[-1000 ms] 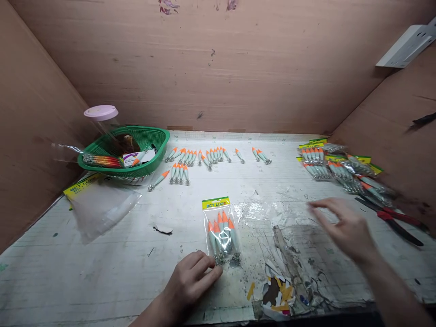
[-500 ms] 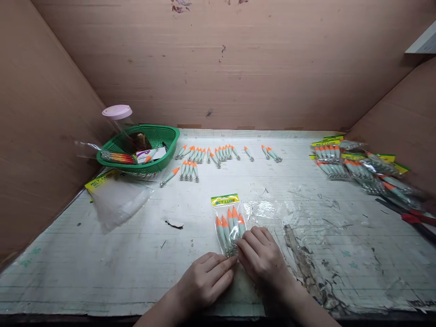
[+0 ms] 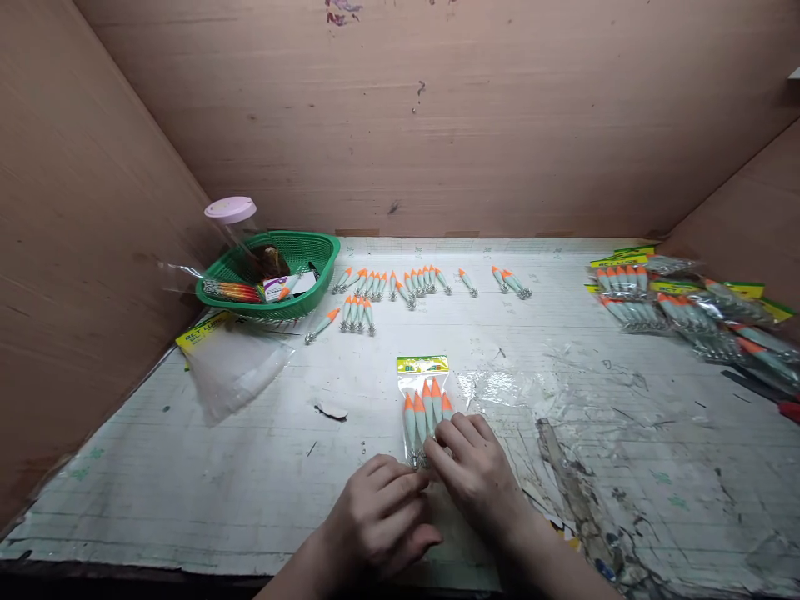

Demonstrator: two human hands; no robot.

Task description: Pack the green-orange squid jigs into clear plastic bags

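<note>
A clear bag of squid lures [image 3: 427, 410] lies in front of me, its yellow-green header card reading BCT LURE at the top. Several pale lures with orange tips show through the plastic, hooks toward me. My right hand [image 3: 476, 468] is closed on the bag's lower right part, fingers bent over it. My left hand [image 3: 382, 510] touches the lower edge near the hooks with its fingertips; its thumb stands apart, nearer to me. The fingers hide the bag's bottom corner. Loose squid lures [image 3: 357, 315] lie in rows behind the bag.
At the left stands a green basket [image 3: 331, 265] holding lures and a pink-lidded clear jar [image 3: 230, 210]. Empty header bags [image 3: 237, 367] lie before it. Filled lure bags [image 3: 675, 310] are piled at the right, near red-handled pliers [image 3: 788, 410]. Cardboard walls [image 3: 437, 150] enclose the table.
The left thumb has come away from the bag's lower edge and now sticks out below the fingers. The right hand has shifted slightly over the bag. The camera view has turned slightly left.
</note>
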